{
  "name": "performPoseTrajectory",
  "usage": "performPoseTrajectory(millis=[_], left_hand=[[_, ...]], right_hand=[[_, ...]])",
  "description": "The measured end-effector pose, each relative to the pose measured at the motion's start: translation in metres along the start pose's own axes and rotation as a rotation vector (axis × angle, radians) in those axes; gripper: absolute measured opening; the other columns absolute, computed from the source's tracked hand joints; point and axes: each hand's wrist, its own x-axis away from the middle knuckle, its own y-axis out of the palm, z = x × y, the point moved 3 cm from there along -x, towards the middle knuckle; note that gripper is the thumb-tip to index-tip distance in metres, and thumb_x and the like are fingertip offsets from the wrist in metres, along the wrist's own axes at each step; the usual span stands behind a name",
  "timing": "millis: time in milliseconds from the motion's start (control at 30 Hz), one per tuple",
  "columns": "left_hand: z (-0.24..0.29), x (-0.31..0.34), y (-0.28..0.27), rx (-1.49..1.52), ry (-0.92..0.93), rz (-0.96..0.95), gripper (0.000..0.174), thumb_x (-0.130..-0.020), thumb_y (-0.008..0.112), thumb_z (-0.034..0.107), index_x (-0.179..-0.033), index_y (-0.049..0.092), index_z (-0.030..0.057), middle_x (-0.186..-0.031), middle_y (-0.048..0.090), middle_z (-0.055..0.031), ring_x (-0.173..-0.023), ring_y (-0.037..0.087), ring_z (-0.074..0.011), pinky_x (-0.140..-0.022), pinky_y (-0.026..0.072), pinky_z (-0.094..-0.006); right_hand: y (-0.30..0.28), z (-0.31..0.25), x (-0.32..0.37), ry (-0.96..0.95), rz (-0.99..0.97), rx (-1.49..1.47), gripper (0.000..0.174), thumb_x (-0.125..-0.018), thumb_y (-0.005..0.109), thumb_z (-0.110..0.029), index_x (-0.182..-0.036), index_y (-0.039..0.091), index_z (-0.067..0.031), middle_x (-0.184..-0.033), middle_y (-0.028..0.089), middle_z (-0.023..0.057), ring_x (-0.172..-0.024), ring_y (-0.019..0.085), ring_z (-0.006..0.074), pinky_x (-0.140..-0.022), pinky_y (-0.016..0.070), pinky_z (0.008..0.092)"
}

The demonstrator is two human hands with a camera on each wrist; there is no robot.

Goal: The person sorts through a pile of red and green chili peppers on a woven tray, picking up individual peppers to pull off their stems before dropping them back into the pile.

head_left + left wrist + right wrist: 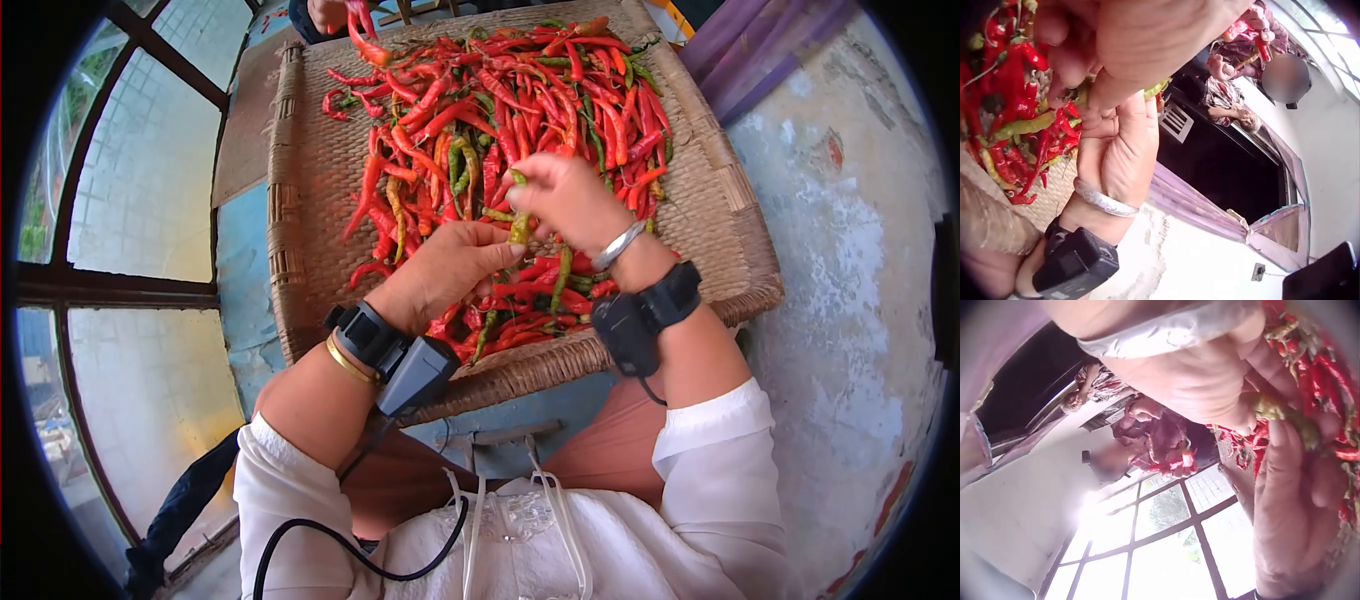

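A yellowish-green chilli pepper is held between both hands over a broad heap of red chilli peppers. My left hand grips its lower part between thumb and fingers. From the right, the fingertips of my right hand pinch at its upper end, where a bit of green shows. Close up in the right wrist view, the green pepper runs from the right fingertips to the left thumb, partly covered by fingers. In the left wrist view the left hand hides most of it, with the right hand behind.
The heap lies in a large woven tray with a raised rim, and several green peppers are mixed in. Across the tray another person's hand holds red peppers. Windows stand at left, a worn wall at right.
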Motion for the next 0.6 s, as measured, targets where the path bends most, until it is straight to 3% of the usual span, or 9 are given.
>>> performPoseTrajectory(millis=[133, 200, 233, 300, 400, 433, 467, 533, 600], left_hand=[[0.032, 0.011, -0.02, 0.085, 0.168, 0.167, 0.021, -0.085, 0.051, 0.025, -0.081, 0.056, 0.0042, -0.065, 0.057, 0.0006, -0.047, 0.043, -0.0026, -0.044, 0.0323, -0.0138], [0.037, 0.007, -0.046, 0.269, 0.387, 0.232, 0.02, -0.085, 0.051, 0.026, -0.085, 0.055, 0.0065, -0.076, 0.059, -0.002, -0.05, 0.046, -0.0042, -0.043, 0.0348, -0.016], [0.039, 0.005, -0.049, 0.269, 0.387, 0.232, 0.02, -0.085, 0.051, 0.026, -0.085, 0.055, 0.0065, -0.076, 0.059, -0.002, -0.05, 0.046, -0.0042, -0.043, 0.0348, -0.016], [0.038, 0.007, -0.061, 0.694, 0.384, 0.463, 0.022, -0.085, 0.05, 0.028, -0.091, 0.051, 0.0066, -0.085, 0.058, -0.0038, -0.055, 0.049, -0.0056, -0.046, 0.0374, -0.0171], [0.022, -0.002, -0.05, 0.511, 0.24, 0.372, 0.024, -0.086, 0.049, 0.03, -0.094, 0.048, 0.0075, -0.09, 0.057, -0.0043, -0.061, 0.051, -0.0074, -0.051, 0.0406, -0.0188], [0.022, -0.001, -0.041, 0.424, 0.21, 0.291, 0.028, -0.088, 0.046, 0.025, -0.106, 0.047, 0.0044, -0.089, 0.059, -0.0025, -0.064, 0.052, -0.0054, -0.055, 0.0429, -0.0189], [0.022, 0.001, -0.036, 0.423, 0.209, 0.29, 0.028, -0.088, 0.046, 0.025, -0.106, 0.047, 0.0044, -0.089, 0.059, -0.0025, -0.064, 0.052, -0.0054, -0.055, 0.0429, -0.0189], [0.023, 0.003, -0.023, 0.215, 0.177, 0.187, 0.025, -0.088, 0.047, 0.023, -0.106, 0.05, 0.0055, -0.089, 0.059, -0.0017, -0.063, 0.051, -0.0038, -0.057, 0.0427, -0.0188], [0.021, 0.002, -0.022, 0.159, 0.187, 0.179, 0.023, -0.087, 0.048, 0.021, -0.104, 0.052, 0.0062, -0.088, 0.06, -0.0015, -0.064, 0.05, -0.0026, -0.058, 0.042, -0.0178]], right_hand=[[-0.056, 0.006, -0.024, -0.083, 0.395, 0.267, 0.026, -0.074, 0.061, -0.02, -0.092, 0.059, -0.0016, -0.077, 0.062, 0.0078, -0.067, 0.058, 0.0136, -0.061, 0.0458, 0.0254], [-0.07, 0.02, -0.032, -0.078, 0.411, 0.429, 0.031, -0.073, 0.061, -0.024, -0.096, 0.059, -0.0038, -0.085, 0.061, 0.0131, -0.076, 0.059, 0.0213, -0.068, 0.0462, 0.0309], [-0.073, 0.032, -0.038, -0.078, 0.412, 0.428, 0.031, -0.073, 0.061, -0.024, -0.096, 0.059, -0.0038, -0.085, 0.061, 0.0131, -0.076, 0.059, 0.0213, -0.068, 0.0462, 0.0309], [-0.07, 0.044, -0.047, -0.093, 0.339, 0.612, 0.035, -0.073, 0.06, -0.027, -0.101, 0.059, -0.0058, -0.094, 0.058, 0.0166, -0.085, 0.057, 0.0284, -0.076, 0.0446, 0.0358], [-0.064, 0.041, -0.043, -0.057, 0.289, 0.811, 0.039, -0.073, 0.059, -0.027, -0.106, 0.057, -0.0062, -0.102, 0.055, 0.0184, -0.091, 0.054, 0.0315, -0.079, 0.0432, 0.0375], [-0.064, 0.043, -0.045, -0.104, 0.32, 0.826, 0.035, -0.072, 0.059, -0.025, -0.101, 0.059, -0.006, -0.099, 0.058, 0.0168, -0.088, 0.056, 0.0295, -0.078, 0.0442, 0.0355], [-0.065, 0.045, -0.047, -0.103, 0.32, 0.826, 0.035, -0.072, 0.059, -0.025, -0.101, 0.059, -0.006, -0.099, 0.058, 0.0168, -0.088, 0.056, 0.0295, -0.078, 0.0442, 0.0355], [-0.067, 0.045, -0.048, -0.109, 0.358, 0.523, 0.026, -0.072, 0.059, -0.023, -0.089, 0.063, -0.0045, -0.086, 0.062, 0.015, -0.08, 0.059, 0.0261, -0.072, 0.0458, 0.0335], [-0.063, 0.033, -0.041, -0.159, 0.416, 0.482, 0.023, -0.071, 0.059, -0.022, -0.083, 0.064, -0.0039, -0.08, 0.062, 0.0138, -0.074, 0.06, 0.0239, -0.069, 0.0462, 0.0321]])
